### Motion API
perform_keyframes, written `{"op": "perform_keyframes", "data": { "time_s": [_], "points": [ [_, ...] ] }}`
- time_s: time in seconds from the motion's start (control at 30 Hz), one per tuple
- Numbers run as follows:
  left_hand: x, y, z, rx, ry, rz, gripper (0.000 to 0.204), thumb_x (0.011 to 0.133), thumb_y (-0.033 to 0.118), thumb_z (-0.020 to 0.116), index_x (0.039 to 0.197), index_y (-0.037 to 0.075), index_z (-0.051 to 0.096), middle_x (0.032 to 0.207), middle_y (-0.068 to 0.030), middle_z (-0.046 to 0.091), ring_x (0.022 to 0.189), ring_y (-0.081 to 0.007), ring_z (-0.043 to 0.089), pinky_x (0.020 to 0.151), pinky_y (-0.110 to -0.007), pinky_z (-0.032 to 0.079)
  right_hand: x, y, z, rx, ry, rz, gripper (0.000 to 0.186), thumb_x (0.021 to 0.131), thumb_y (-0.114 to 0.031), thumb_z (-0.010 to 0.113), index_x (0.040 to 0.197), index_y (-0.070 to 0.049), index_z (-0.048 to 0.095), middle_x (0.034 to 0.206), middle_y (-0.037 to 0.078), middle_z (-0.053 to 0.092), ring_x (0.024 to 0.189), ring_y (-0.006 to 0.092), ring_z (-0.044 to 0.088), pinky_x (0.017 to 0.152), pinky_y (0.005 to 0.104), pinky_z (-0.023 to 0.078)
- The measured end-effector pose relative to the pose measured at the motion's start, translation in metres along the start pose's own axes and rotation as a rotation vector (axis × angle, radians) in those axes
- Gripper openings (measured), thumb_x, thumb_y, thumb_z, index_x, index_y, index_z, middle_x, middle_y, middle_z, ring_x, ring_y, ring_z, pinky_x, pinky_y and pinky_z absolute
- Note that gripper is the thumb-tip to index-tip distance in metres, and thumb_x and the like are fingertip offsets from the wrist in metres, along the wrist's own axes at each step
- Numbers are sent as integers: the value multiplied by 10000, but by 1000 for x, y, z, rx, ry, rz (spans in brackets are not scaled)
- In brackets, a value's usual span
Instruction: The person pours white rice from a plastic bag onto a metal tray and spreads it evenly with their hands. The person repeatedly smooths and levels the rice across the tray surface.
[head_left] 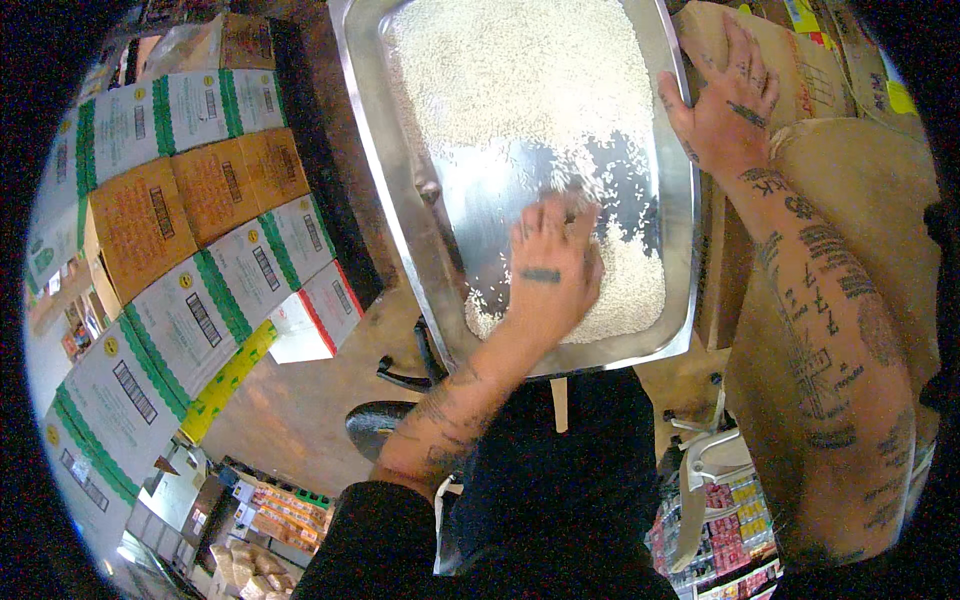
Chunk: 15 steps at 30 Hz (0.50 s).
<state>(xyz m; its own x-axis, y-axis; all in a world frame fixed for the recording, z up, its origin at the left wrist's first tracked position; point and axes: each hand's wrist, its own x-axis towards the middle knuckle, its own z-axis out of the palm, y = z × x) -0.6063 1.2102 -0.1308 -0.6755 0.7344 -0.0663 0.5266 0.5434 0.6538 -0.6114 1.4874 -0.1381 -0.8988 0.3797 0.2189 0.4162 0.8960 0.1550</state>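
Note:
A rectangular metal tray (455, 325) holds loose white rice (520, 70). The grains lie thick across its far half, with a smaller heap at the near right corner. Between them, bare shiny metal shows, dotted with stray grains. My left hand (550, 262) reaches down into the tray at this bare patch. Its fingers bend towards the bottom among blurred grains, and their tips are hidden. Just outside the right rim, my right hand (728, 110) lies with fingers spread over a brown paper sack (705, 35), its thumb beside the tray's edge.
Stacked white-and-green cartons (215, 300) and brown cartons (150, 225) stand along the left. A large tan sack (850, 190) sits under my right forearm. Below are a dark round seat (380, 428) and, at lower right, a pale chair (700, 490) beside colourful packages.

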Motion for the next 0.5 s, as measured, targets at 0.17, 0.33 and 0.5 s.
{"op": "perform_keyframes", "data": {
  "time_s": [0.17,0.33,0.5],
  "points": [
    [5,2,16,9,118,-24,642,870,146,734,1484,107,549,1484,-245,475,1298,-459,481,1075,-577,418,-7,-8,-16,163,-34,51,738,814,-345,778,1502,-164,580,1678,252,280,1554,467,239,1239,673,208],
    [31,-12,23,237,103,79,739,907,231,731,1556,34,436,1608,-271,368,1507,-495,324,1197,-590,337,0,-14,-24,79,-76,61,756,823,-366,764,1523,-171,557,1691,250,255,1556,465,233,1229,680,215],
    [-14,25,10,26,-237,-43,645,918,215,728,1505,65,507,1525,-264,434,1387,-469,440,1126,-583,395,-4,-15,-22,106,-18,77,717,831,-372,749,1497,-170,578,1677,261,274,1549,467,242,1217,695,220]
  ]
}}
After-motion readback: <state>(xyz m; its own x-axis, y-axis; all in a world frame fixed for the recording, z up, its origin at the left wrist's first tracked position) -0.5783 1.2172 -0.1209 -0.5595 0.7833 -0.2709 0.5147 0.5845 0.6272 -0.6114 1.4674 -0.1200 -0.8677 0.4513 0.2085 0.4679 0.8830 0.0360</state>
